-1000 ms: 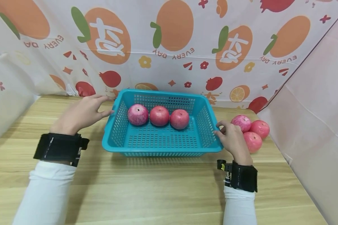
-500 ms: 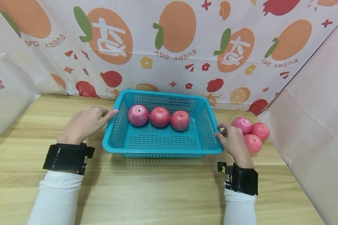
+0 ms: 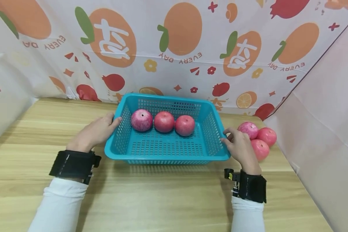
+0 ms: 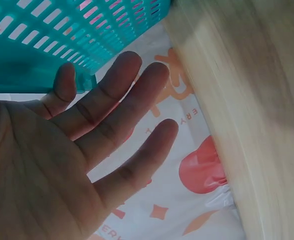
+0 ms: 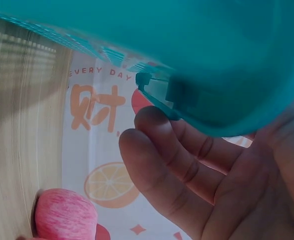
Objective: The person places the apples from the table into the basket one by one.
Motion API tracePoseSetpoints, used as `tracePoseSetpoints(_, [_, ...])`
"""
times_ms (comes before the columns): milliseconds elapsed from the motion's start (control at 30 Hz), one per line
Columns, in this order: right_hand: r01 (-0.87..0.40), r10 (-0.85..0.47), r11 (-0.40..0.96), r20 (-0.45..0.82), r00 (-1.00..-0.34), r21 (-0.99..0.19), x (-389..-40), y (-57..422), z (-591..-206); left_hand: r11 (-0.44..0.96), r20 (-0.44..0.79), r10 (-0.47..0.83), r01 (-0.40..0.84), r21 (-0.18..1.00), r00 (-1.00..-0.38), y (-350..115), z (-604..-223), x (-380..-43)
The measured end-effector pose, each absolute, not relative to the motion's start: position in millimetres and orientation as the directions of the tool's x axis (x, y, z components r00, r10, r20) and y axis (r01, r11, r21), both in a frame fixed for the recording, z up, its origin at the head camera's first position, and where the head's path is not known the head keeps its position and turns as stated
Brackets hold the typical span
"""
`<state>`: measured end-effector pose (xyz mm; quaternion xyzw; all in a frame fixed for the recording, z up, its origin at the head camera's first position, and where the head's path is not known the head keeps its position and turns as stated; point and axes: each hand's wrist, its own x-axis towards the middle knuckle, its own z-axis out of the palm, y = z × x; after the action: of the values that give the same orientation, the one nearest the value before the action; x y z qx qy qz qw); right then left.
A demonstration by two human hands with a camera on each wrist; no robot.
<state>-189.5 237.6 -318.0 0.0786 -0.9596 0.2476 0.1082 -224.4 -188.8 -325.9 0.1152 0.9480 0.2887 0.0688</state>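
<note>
Looking at the pale wood-grain counter [image 3: 162, 199] up close, there's a rectangular turquoise perforated-plastic basket [image 3: 168, 157], seemingly resting flat on it. Left grip [image 3: 94, 133] is at its 9 o'clock: thumb over the rim, index tucked underneath, other fingers loose. Right grip [image 3: 241, 146] has the rim at 3 o'clock, fingers curled around it. My guess: light, slightly bendy, kinda smooth, and those two short ends are the spots to hold. Inside, toward 12, sit three round pink-red apples [image 3: 164, 122]; they look firm and could roll if it tips. Three more streaky-pink and red apples [image 3: 260, 149] lie past the right hand at 3, then a white fruit-print sheet [image 3: 174, 72] behind.
</note>
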Motion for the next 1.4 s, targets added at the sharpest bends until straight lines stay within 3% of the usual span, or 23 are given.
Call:
tracePoseSetpoints(300, [-0.212,-0.111,0.873,0.245,-0.963,-0.438,-192.5,234.5,-316.5,0.769,-0.089,0.261,0.151,0.620,-0.961,-190.9,-329.1,-221.3])
tracePoseSetpoints(1400, [-0.197,-0.098,0.871,0.233,-0.967,-0.450,-186.6,236.9,-319.8,0.788,-0.026,0.273,0.208,0.579,-0.962,-190.0,-331.1,-221.1])
